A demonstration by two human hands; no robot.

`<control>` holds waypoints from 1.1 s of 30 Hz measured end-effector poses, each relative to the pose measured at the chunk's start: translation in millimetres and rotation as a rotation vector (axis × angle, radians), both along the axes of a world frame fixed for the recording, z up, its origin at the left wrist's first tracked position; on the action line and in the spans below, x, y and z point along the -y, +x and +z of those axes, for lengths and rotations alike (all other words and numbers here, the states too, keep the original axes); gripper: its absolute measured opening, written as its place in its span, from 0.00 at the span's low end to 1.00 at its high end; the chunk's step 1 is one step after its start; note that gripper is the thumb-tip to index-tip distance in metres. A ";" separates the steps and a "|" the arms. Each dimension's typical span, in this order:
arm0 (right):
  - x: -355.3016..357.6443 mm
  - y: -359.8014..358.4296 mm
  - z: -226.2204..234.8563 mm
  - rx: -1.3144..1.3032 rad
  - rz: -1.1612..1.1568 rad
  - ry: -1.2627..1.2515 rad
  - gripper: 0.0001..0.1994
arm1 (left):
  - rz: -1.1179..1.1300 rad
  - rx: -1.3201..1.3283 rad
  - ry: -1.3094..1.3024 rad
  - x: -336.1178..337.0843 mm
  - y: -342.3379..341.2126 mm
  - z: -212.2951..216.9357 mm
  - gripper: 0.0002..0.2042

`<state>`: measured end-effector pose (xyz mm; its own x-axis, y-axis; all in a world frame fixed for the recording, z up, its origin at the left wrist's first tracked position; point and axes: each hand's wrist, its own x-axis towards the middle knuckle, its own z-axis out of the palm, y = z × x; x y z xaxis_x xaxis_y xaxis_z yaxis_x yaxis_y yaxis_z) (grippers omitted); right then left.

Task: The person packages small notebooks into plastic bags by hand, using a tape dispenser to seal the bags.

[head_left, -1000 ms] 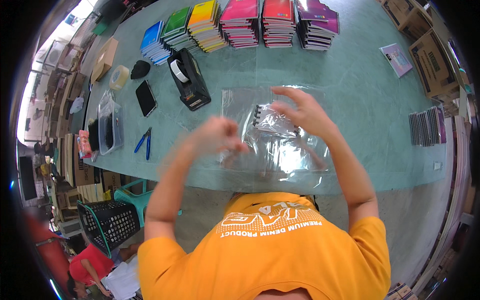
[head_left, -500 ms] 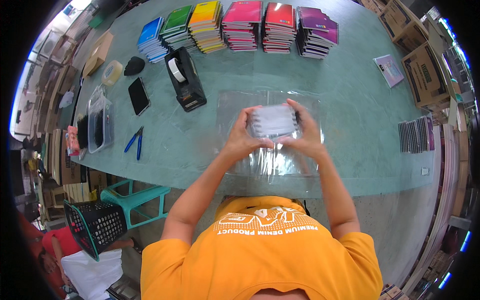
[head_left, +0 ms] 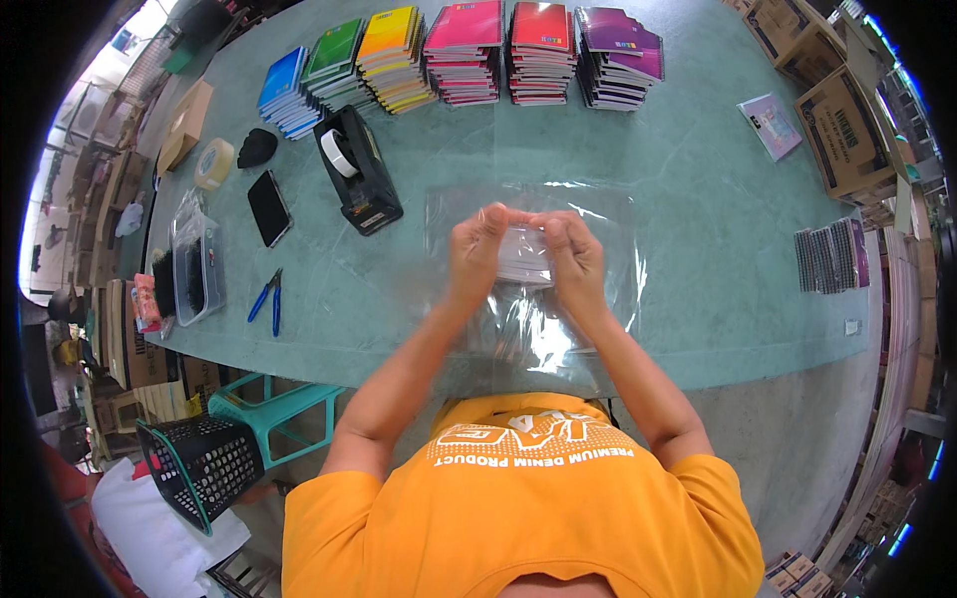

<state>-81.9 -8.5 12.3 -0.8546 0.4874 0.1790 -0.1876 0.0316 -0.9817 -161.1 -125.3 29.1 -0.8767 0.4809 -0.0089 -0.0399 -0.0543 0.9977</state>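
Note:
My left hand (head_left: 477, 249) and my right hand (head_left: 572, 257) meet over the table and together grip a small clear-wrapped pack (head_left: 524, 257) of pale items. The pack is held just above a stack of clear plastic bags (head_left: 598, 214) that lies flat on the green table (head_left: 698, 169). The fingers of both hands curl around the pack's ends and hide most of it.
Coloured notebook stacks (head_left: 469, 50) line the far edge. A black tape dispenser (head_left: 357, 169), a phone (head_left: 269, 207), a tape roll (head_left: 213, 163), blue pliers (head_left: 267, 297) and a clear box (head_left: 195, 269) lie to the left. Dark packs (head_left: 829, 255) and cardboard boxes (head_left: 842, 120) are on the right.
One second ago my hands were apart on the plastic bags. They came together on the small pack, and now hold it closer between the fingers.

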 end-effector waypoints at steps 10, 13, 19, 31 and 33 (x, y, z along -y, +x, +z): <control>3.3 56.4 -39.6 -0.083 -0.143 0.272 0.26 | -0.553 -1.486 -0.637 32.0 7.8 92.2 0.24; 11.7 51.6 -41.3 -0.073 -0.255 0.473 0.27 | -0.650 -1.555 -0.863 27.4 -6.2 89.2 0.25; -2.0 43.8 -18.4 -0.176 -0.200 0.962 0.25 | -0.493 -1.525 -0.568 52.9 20.1 88.0 0.18; -8.6 41.2 -5.0 -0.114 -0.085 1.240 0.19 | -0.278 -1.330 -0.212 25.1 -52.3 144.3 0.18; -8.2 42.2 -3.9 -0.109 -0.079 1.220 0.19 | -0.294 -1.196 -0.083 -4.7 -58.3 150.7 0.20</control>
<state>-39.7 -0.4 8.4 -0.7823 -0.0001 0.6229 -0.2229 0.9339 -0.2797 -219.4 -120.7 179.8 -0.2128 0.6972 0.6846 0.9003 -0.1325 0.4147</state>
